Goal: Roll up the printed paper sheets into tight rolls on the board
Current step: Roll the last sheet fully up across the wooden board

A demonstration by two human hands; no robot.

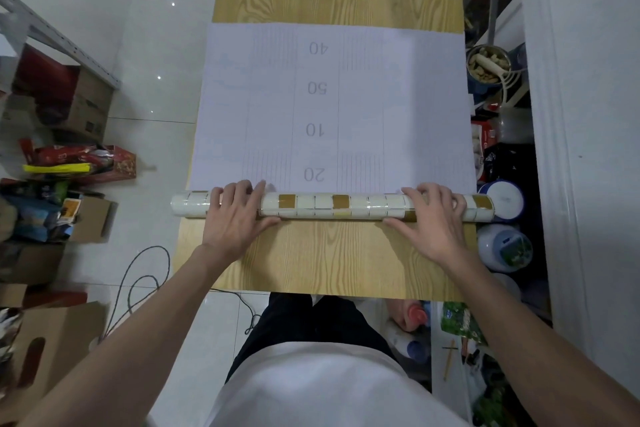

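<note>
A long paper roll [332, 206] with a cream and gold tile print lies across the wooden board [332, 260]. Beyond it the unrolled part of the sheet [398, 107] lies flat, white back side up, printed with grid lines and the numbers 40, 50, 10, 20. My left hand [235, 215] lies over the left part of the roll, fingers draped over its top and thumb at its near side. My right hand [431, 215] lies over the right part in the same way. Both ends of the roll stick out past the board's edges.
Cardboard boxes [86, 104] and packets are piled on the tiled floor to the left, with a cable [145, 274] looping near the board's near-left corner. Jars, bottles and a pot [488, 66] crowd the narrow gap at the right beside a white wall. The far board is bare wood.
</note>
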